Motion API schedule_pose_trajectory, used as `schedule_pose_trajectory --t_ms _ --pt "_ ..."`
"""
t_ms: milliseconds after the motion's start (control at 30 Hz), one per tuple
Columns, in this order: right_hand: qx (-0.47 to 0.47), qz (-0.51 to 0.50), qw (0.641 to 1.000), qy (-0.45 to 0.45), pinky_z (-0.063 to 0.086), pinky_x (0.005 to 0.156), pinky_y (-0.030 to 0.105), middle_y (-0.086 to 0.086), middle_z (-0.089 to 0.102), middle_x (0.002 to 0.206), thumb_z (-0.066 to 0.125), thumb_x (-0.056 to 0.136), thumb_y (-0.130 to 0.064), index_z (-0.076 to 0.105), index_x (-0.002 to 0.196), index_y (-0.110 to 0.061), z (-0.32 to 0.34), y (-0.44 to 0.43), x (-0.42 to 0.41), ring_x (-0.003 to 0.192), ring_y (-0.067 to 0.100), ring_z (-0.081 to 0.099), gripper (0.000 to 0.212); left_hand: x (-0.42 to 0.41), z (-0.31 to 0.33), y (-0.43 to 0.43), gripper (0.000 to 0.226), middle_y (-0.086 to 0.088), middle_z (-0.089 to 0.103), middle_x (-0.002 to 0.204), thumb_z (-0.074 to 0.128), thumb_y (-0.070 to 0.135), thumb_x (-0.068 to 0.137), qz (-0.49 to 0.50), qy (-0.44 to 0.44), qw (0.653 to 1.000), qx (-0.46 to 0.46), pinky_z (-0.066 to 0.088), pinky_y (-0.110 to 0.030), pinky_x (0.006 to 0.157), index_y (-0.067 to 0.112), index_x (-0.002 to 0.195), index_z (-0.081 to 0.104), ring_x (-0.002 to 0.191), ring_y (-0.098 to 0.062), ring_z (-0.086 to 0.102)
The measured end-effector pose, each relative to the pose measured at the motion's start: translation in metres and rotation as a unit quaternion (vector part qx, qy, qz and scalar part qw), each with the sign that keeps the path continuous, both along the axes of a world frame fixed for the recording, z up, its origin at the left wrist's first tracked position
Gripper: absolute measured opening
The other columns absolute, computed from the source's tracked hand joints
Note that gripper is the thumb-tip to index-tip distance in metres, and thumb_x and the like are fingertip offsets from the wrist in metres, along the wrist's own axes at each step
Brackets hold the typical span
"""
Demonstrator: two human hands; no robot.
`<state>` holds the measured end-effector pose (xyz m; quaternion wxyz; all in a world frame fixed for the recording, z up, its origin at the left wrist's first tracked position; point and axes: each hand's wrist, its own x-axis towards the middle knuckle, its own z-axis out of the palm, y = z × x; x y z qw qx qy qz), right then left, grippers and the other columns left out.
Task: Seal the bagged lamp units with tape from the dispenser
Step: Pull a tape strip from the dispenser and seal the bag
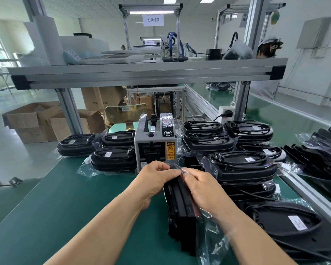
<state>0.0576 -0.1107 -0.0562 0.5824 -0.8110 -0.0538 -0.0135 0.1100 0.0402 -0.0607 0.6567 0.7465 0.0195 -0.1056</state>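
Observation:
A black lamp unit point(181, 213) in a clear plastic bag stands on edge on the green table mat, right in front of me. My left hand point(157, 175) pinches the folded top of the bag from the left. My right hand point(201, 188) grips the same bag top from the right, fingers curled over it. Just behind the hands stands the grey tape dispenser point(155, 142) with an orange caution label, its outlet facing me.
Stacks of bagged black lamp units lie left of the dispenser point(111, 157), right of it point(241, 165) and at the near right point(290, 226). An aluminium shelf frame point(147, 73) spans overhead. Cardboard boxes point(36, 121) sit on the floor at left. A person sits at far right.

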Motion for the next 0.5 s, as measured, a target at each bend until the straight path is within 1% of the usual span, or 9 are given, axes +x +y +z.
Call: schedule_pose_trajectory --t_ms 100,167,200,233,267,300,367,433,500 --pt "-0.030 -0.009 0.999 0.014 0.043 0.062 0.001 -0.032 0.070 0.075 0.049 0.103 -0.030 0.067 0.084 -0.044 0.003 -0.005 0.002 0.076 -0.018 0.063 0.029 -0.001 0.002 -0.007 0.030 0.006 0.065 0.087 0.082 0.034 0.077 0.011 -0.008 1.000 0.012 0.042 -0.018 0.052 0.022 0.098 0.064 0.070 -0.003 0.058" --pt "-0.023 0.008 0.998 0.063 0.047 0.085 0.008 -0.025 0.072 0.103 0.055 0.095 -0.051 0.068 0.105 -0.042 0.007 -0.008 -0.001 0.102 -0.008 0.064 0.019 -0.001 0.001 -0.012 0.029 0.005 0.063 0.087 0.081 0.034 0.078 0.022 -0.020 0.999 0.022 0.038 -0.012 0.041 0.022 0.098 0.064 0.059 -0.001 0.055" --pt "-0.037 0.026 0.995 0.091 0.045 0.097 0.017 -0.019 0.065 0.125 0.058 0.084 -0.067 0.060 0.127 -0.037 0.009 -0.009 -0.002 0.118 0.000 0.059 0.052 -0.002 0.001 -0.014 0.028 0.005 0.062 0.087 0.080 0.035 0.078 0.026 -0.029 0.999 0.034 0.037 -0.012 0.040 0.023 0.097 0.063 0.059 -0.003 0.053" --pt "-0.070 0.039 0.990 0.113 0.043 0.099 0.021 -0.014 0.054 0.140 0.061 0.069 -0.079 0.042 0.147 -0.031 0.011 -0.009 -0.003 0.124 0.004 0.052 0.093 -0.002 0.000 -0.017 0.028 0.005 0.062 0.086 0.080 0.036 0.079 0.029 -0.039 0.998 0.042 0.039 -0.013 0.043 0.023 0.096 0.063 0.062 -0.006 0.054" --pt "-0.122 0.053 0.983 0.129 0.043 0.092 0.019 -0.010 0.049 0.145 0.064 0.058 -0.083 0.024 0.155 -0.028 0.013 -0.007 -0.004 0.120 0.004 0.050 0.119 -0.003 0.000 -0.020 0.028 0.004 0.063 0.087 0.081 0.037 0.079 0.032 -0.045 0.998 0.040 0.044 -0.017 0.049 0.023 0.095 0.062 0.066 -0.008 0.057" --pt "-0.172 0.063 0.975 0.128 0.042 0.083 0.016 -0.009 0.050 0.143 0.069 0.056 -0.081 0.015 0.157 -0.026 0.016 -0.004 -0.006 0.113 0.004 0.051 0.127 -0.003 -0.001 -0.022 0.028 0.004 0.065 0.088 0.081 0.037 0.079 0.037 -0.050 0.997 0.036 0.050 -0.022 0.057 0.023 0.094 0.062 0.071 -0.011 0.061" --pt "-0.244 0.061 0.960 0.121 0.045 0.082 0.021 -0.001 0.051 0.142 0.074 0.072 -0.064 0.006 0.158 -0.023 0.021 0.002 -0.007 0.112 0.011 0.055 0.117 -0.005 -0.001 -0.023 0.018 0.003 0.066 0.084 0.076 0.033 0.083 0.052 -0.066 0.996 0.043 0.051 -0.031 0.067 0.022 0.088 0.062 0.074 -0.015 0.062" --pt "-0.282 0.064 0.950 0.119 0.044 0.091 0.026 0.005 0.045 0.150 0.070 0.086 -0.047 -0.004 0.159 -0.025 0.024 0.005 -0.009 0.119 0.018 0.054 0.106 -0.009 -0.001 -0.019 0.011 0.004 0.064 0.075 0.069 0.026 0.090 0.079 -0.071 0.993 0.045 0.047 -0.028 0.066 0.022 0.081 0.063 0.067 -0.013 0.056" --pt "-0.284 0.083 0.948 0.115 0.047 0.084 0.024 0.002 0.051 0.143 0.067 0.090 -0.038 -0.002 0.159 -0.031 0.026 0.003 -0.015 0.108 0.014 0.059 0.097 -0.018 -0.001 -0.010 0.006 0.005 0.065 0.080 0.066 0.025 0.092 0.092 -0.071 0.993 0.037 0.045 -0.025 0.065 0.023 0.087 0.064 0.069 -0.011 0.057"
